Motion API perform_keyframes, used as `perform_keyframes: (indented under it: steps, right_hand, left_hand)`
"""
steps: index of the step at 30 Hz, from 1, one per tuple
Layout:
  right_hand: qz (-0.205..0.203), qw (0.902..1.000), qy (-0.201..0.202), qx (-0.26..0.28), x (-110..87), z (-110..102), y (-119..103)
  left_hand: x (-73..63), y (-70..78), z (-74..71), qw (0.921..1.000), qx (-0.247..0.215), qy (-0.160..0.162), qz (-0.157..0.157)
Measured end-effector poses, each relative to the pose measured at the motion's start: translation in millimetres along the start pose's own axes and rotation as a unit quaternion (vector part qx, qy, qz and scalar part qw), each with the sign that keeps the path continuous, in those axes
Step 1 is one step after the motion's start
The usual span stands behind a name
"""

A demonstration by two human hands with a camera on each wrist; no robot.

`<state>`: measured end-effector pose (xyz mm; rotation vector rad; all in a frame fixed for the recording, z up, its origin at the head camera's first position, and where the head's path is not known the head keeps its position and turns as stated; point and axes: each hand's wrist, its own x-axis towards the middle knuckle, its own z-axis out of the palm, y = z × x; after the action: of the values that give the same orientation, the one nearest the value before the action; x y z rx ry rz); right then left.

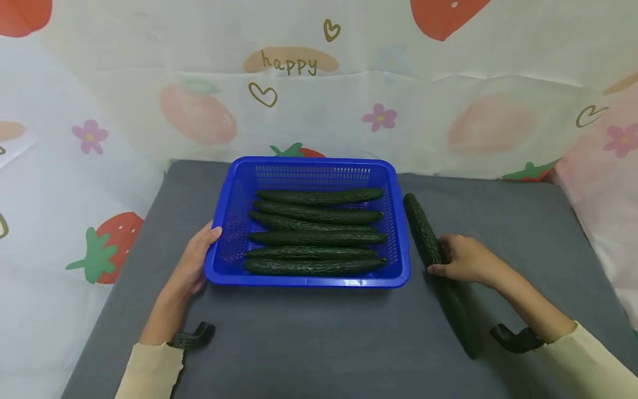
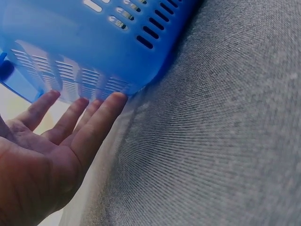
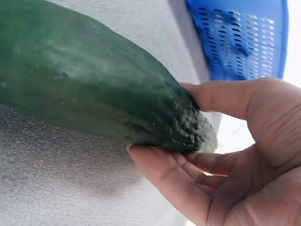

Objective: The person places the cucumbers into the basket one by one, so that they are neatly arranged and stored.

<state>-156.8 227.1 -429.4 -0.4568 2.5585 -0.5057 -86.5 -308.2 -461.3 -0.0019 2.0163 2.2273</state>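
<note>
A blue plastic basket with slotted walls stands on the grey cloth, holding several dark green cucumbers laid crosswise in rows. At its left side my left hand holds the rim, one digit over the edge. In the left wrist view, fingertips touch the basket's outer wall. To the right of the basket, a long cucumber slants from back to front. My right hand grips it about midway, as the head view shows it. Thumb and fingers lie on opposite sides of this cucumber in the right wrist view.
Grey cloth covers the table. Behind it hangs a pale curtain printed with fruit, hearts and flowers, which also runs along the left and right sides. A black wrist mount sits on the left wrist, another on the right.
</note>
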Motion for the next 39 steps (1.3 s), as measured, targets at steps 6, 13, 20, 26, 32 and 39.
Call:
perform_keyframes:
  steps: [6, 13, 20, 26, 32, 39]
  right_hand:
    - [0.006, 0.9997, 0.016, 0.018, -5.2, 6.5, 4.5]
    - [0.008, 0.9949, 0.039, 0.093, -12.0, 14.7, 15.8]
    - [0.005, 0.9878, 0.047, 0.148, -17.2, 22.8, 17.0]
    - [-0.003, 0.9832, 0.060, 0.172, -23.4, 16.0, 17.3]
    - [0.007, 0.9820, 0.085, 0.169, -33.9, -3.4, 16.4]
    - [-0.019, 0.9798, 0.140, 0.142, -43.9, -22.2, -2.0]
  left_hand:
    - [-1.0, 1.6, -0.1, 1.0000, 0.004, 0.006, -0.006]
    - [-5.3, 1.3, -0.8, 0.9998, -0.003, 0.011, -0.015]
    - [-7.6, -0.1, -1.0, 0.9997, 0.009, 0.011, -0.019]
    - [-6.9, -2.0, 2.1, 0.9998, 0.005, 0.012, -0.016]
    - [-5.2, -4.6, 6.2, 0.9999, 0.007, 0.005, -0.013]
    - [-1.5, -0.8, 6.3, 0.9998, 0.003, 0.018, -0.004]
